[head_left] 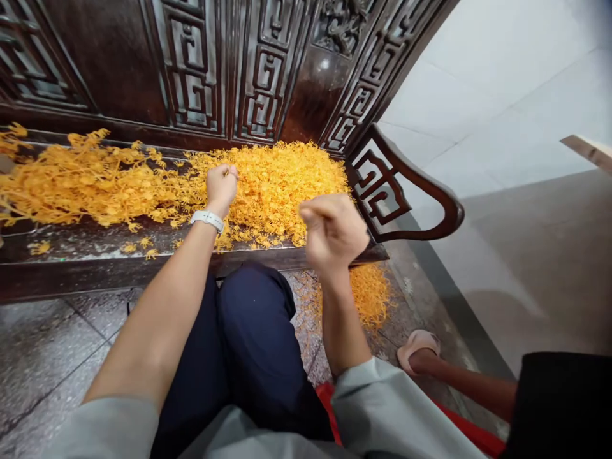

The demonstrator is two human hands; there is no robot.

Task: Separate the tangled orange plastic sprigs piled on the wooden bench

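Observation:
A heap of small yellow-orange pieces, like artificial flower heads (287,175), covers the right end of a dark wooden bench (95,275). Over the left edge of that heap is my left hand (222,186), its fingers pinched closed. Whatever is in the pinch, if anything, is too small to make out. My right hand (338,233) is raised nearer to me, in front of the heap's right side, curled into a fist and slightly blurred. Its fingers hide anything inside. Yellow-orange branched sprays (95,182) lie in a longer pile to the left.
Thin orange stems (370,296) lie in a pile on the tiled floor below the bench. The carved backrest (191,76) rises behind, and a curved armrest (430,210) bounds the right end. Another person's foot in a pale slipper (418,347) is at the right.

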